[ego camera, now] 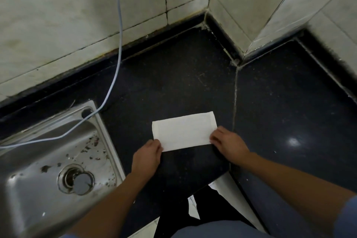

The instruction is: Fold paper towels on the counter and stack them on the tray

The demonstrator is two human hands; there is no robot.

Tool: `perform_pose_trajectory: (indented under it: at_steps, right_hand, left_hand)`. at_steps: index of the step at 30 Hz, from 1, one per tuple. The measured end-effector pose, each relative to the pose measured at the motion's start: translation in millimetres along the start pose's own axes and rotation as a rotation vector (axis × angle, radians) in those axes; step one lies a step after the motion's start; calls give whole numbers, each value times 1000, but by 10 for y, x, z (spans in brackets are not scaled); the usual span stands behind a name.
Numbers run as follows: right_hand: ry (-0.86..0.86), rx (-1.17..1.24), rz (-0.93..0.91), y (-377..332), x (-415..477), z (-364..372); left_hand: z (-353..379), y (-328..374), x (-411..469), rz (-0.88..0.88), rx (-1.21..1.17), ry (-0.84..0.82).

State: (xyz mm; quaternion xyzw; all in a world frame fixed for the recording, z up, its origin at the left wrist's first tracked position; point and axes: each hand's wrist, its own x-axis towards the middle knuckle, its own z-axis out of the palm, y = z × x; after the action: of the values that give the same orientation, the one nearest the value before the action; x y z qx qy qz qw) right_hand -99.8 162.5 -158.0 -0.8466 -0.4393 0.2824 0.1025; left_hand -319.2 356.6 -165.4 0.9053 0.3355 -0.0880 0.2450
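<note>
Nearest me, a blue sleeve (347, 218) shows at the right edge, and both my forearms reach forward over the dark table (173, 87) to the towel (183, 133).

My left hand (148, 152) is at the towel's near left corner, fingers curled in tight and pinching that corner. My right hand (229, 143) is at the towel's near right corner, fingers bent over the edge with their tips on the paper, holding it. How the thumbs lie under either corner I cannot tell.

The towel lies flat on the table between my hands. It is a white rectangle, longer side to side, with its right end a little farther from me than its left. A faint crease line runs just inside each short end.

Left of the towel, set into the table, is a steel sink (48, 160). Its floor is spotted with dark bits, and a round drain (76, 178) sits in it on the side toward me.

Right of the towel, a pale seam (234, 102) runs across the table away from me.

Beyond the towel, a light cable (117, 44) hangs down the tiled wall (67, 15) and curves into the sink's far corner. The wall meets the table along a dark strip and juts out in a corner to the far right of the towel.
</note>
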Motion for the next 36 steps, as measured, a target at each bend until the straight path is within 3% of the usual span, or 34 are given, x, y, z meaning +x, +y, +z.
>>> perform_pose_trajectory:
  at_steps: [3, 7, 12, 14, 18, 21, 24, 28, 32, 36]
  right_hand:
    - [-14, -32, 92, 111, -39, -116]
    - [112, 46, 300, -63, 192, -236]
    - [4, 143, 550, -280, 453, -329]
    - [-27, 296, 619, -276, 500, -408]
    - [-39, 903, 759, -300, 496, -629]
    - [-109, 1032, 666, -544, 507, -725]
    - [-123, 964, 543, -959, 628, -564]
    - [-162, 686, 447, -1414, 842, -58]
    - [-154, 422, 395, -1569, 923, 215]
    - [-171, 334, 328, -1605, 891, 238]
  left_hand:
    - [-17, -24, -17, 71, 62, 50]
    - [-114, 50, 165, 239, 199, 99]
    - [-160, -14, 290, 229, 254, -110]
    - [-187, -1, 277, 235, 248, -106]
    - [-252, 5, 184, 147, 144, 8]
    - [-289, -113, 93, 13, 75, 67]
    - [-338, -255, 1, -87, 44, 71]
    - [-420, -393, -133, -143, -3, 116]
    - [-462, -488, -229, -175, -6, 114]
    - [-452, -468, -228, -154, -2, 111]
